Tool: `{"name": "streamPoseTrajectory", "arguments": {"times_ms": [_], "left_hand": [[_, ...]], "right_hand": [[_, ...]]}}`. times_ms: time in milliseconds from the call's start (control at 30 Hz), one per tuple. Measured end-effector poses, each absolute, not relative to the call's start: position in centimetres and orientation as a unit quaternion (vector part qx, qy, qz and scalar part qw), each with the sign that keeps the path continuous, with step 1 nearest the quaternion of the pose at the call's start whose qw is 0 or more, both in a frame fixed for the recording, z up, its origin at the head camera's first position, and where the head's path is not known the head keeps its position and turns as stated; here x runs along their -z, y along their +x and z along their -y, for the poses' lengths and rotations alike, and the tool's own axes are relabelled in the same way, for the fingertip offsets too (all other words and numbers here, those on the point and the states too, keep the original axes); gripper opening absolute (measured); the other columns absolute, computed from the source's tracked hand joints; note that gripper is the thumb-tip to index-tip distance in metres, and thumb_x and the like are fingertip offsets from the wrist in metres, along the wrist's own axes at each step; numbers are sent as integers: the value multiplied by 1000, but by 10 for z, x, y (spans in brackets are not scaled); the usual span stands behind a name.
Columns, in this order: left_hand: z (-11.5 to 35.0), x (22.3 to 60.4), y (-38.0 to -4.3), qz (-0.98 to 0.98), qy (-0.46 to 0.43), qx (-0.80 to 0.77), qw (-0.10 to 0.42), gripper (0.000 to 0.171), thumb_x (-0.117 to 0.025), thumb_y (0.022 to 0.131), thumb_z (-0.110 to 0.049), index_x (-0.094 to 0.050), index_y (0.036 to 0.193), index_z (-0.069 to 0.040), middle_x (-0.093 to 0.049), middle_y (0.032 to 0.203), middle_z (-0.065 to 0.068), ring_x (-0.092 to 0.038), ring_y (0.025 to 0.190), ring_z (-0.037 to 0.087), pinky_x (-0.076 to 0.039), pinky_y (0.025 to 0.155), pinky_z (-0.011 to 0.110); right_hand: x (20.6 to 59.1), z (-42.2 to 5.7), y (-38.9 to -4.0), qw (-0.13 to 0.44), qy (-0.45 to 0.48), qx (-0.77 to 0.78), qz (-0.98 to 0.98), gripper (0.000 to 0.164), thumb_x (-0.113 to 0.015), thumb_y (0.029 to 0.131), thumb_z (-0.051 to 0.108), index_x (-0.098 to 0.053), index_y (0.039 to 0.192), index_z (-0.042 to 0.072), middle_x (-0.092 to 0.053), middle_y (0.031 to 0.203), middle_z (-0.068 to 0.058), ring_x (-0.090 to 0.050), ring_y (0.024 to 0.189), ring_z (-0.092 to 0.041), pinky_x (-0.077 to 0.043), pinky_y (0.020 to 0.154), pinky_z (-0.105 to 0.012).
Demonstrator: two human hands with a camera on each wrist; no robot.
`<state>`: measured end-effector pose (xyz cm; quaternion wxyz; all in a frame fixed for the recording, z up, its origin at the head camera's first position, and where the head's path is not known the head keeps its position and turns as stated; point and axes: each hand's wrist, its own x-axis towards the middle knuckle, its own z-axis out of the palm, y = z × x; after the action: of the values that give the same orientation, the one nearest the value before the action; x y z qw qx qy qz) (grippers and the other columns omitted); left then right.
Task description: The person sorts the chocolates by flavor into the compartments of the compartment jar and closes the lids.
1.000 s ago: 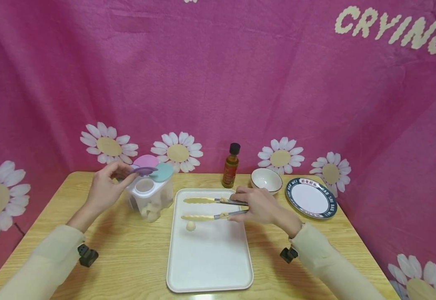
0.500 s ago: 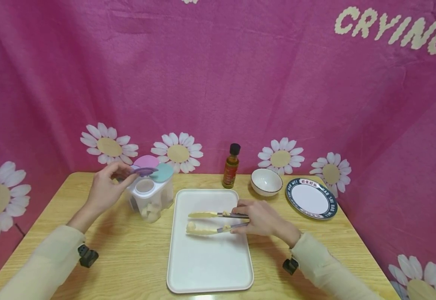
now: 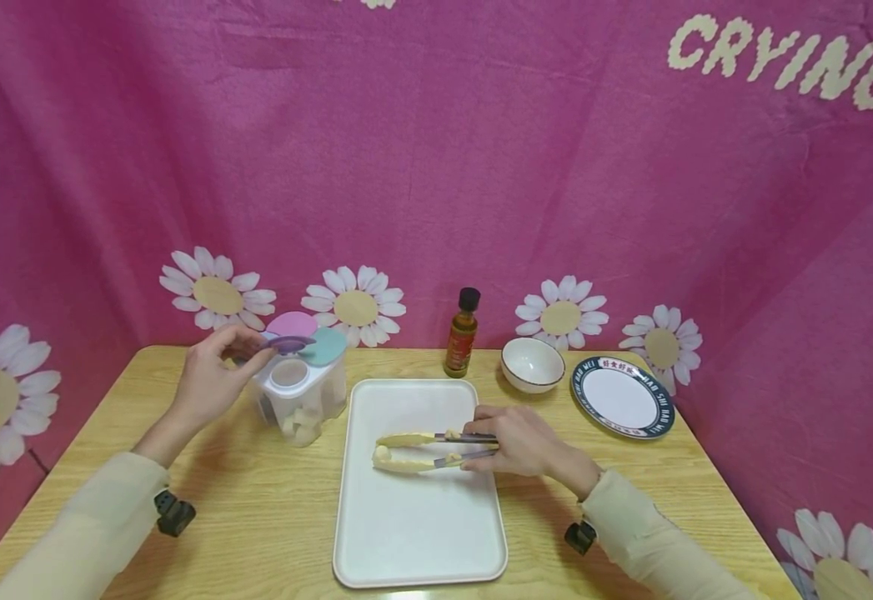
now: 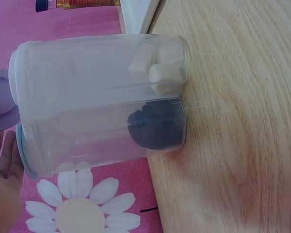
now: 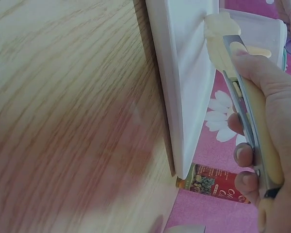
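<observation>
My left hand [image 3: 214, 375] pinches a purple round lid [image 3: 288, 342], tilted up above one opening of a clear plastic storage container [image 3: 331, 385] with a white top. In the left wrist view, white chunks [image 4: 165, 75] lie at the bottom of one compartment and dark pieces [image 4: 155, 127] in another. My right hand [image 3: 522, 442] grips a pair of tongs [image 3: 404, 467] with cream-coloured ends, held low over a white tray [image 3: 421, 533]. A small pale round piece [image 3: 383, 453] sits between the tong tips, near the lower arm. The tong arms stand apart at their tips.
Behind the tray stands a bottle [image 3: 462, 335] with a black cap. A white bowl [image 3: 533, 364] and a blue-rimmed plate [image 3: 622, 397] are at the back right. The container's pink [image 3: 293, 323] and teal [image 3: 327, 347] lids are down. A pink curtain [image 3: 436, 167] hangs behind the table.
My right hand has brought the tongs toward me, and the pale piece now lies between their tips. The tong arms have drawn closer together. The left hand and purple lid have stayed put.
</observation>
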<state>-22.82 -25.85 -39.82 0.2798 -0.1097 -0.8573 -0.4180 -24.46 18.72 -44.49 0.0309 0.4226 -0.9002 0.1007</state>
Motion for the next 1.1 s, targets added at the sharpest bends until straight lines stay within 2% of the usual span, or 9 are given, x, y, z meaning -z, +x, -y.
{"name": "streamPoseTrajectory", "arguments": {"times_ms": [267,533,700,933,1100], "left_hand": [[259,398,-229,857,-115,416,282,16,-80,90,-1,-71,103,1,-71,95,11,-55,81,-13,-48,75,7],[259,398,-229,854,-121,421,282,15,-80,90,-1,-72,102,0,-69,93,1,-56,81,-13,-48,75,6],[259,398,-228,856,-117,418,280,15,-80,90,-1,-72,103,-1,-69,93,0,-56,81,-13,-49,75,9],[258,396,-227,859,-114,416,275,15,-80,91,-4,-72,104,-1,-69,94,2,-56,82,-13,-49,76,10],[258,396,-226,861,-111,416,271,15,-80,92,-5,-72,104,-2,-70,96,3,-56,83,-13,-50,76,9]], "right_hand": [[443,-188,-242,29,415,-106,903,41,-82,87,52,-80,113,20,-65,94,8,-47,70,1,-35,60,-13],[427,-184,-238,87,435,-106,890,38,-84,85,51,-80,109,21,-68,95,7,-52,70,2,-37,59,-12],[407,-178,-235,110,446,-111,881,40,-86,84,49,-79,111,20,-68,95,6,-59,68,-6,-36,59,-12],[379,-164,-237,149,455,-101,872,43,-87,82,51,-80,110,19,-68,94,5,-49,64,0,-32,53,-13],[362,-151,-240,175,464,-107,862,44,-88,81,50,-81,109,18,-66,90,5,-47,62,0,-30,51,-14]]}}
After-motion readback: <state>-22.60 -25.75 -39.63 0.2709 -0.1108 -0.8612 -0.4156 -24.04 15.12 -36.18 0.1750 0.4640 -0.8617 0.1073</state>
